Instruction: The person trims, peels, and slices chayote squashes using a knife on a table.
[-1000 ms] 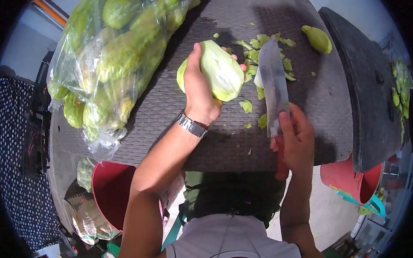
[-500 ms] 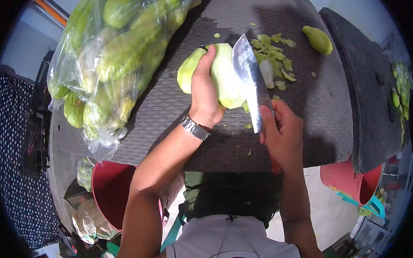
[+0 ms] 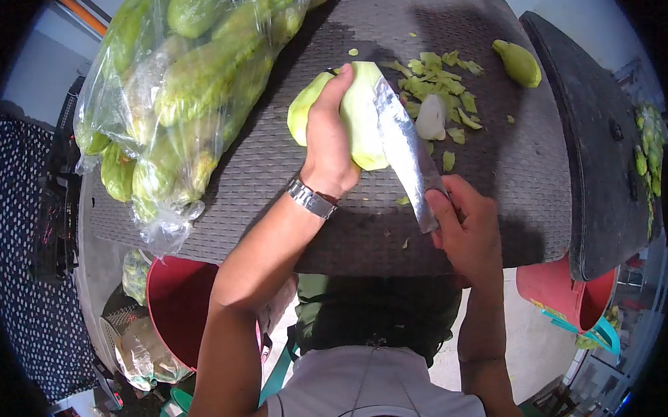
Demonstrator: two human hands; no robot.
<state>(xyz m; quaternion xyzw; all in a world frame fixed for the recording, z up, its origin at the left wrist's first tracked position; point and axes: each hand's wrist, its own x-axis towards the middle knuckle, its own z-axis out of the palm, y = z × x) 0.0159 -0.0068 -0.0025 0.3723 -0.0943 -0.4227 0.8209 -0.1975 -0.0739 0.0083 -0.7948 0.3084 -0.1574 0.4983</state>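
My left hand (image 3: 328,139), with a metal watch on the wrist, is wrapped round a partly peeled pale green chayote (image 3: 364,119). Its left side still shows darker green skin, and its right side has flat cut faces. My right hand (image 3: 467,222) is closed on a large knife (image 3: 404,143), fingers and thumb near the base of its broad blade. The blade lies along the chayote's right side, tip pointing away from me. Just right of the knife are green peelings (image 3: 440,80) and a whitish piece (image 3: 431,118) on the dark woven-textured tabletop (image 3: 335,241).
A clear plastic bag (image 3: 197,88) full of chayotes lies at the left. One whole chayote (image 3: 518,63) rests at the far right of the table. Beside the table stands a black panel (image 3: 596,140). Red buckets (image 3: 179,309) are below the table's near edge on both sides.
The knife has shifted down and towards me, its tip now against the chayote's right side. My right hand moved slightly right and nearer. The whitish piece is more exposed.
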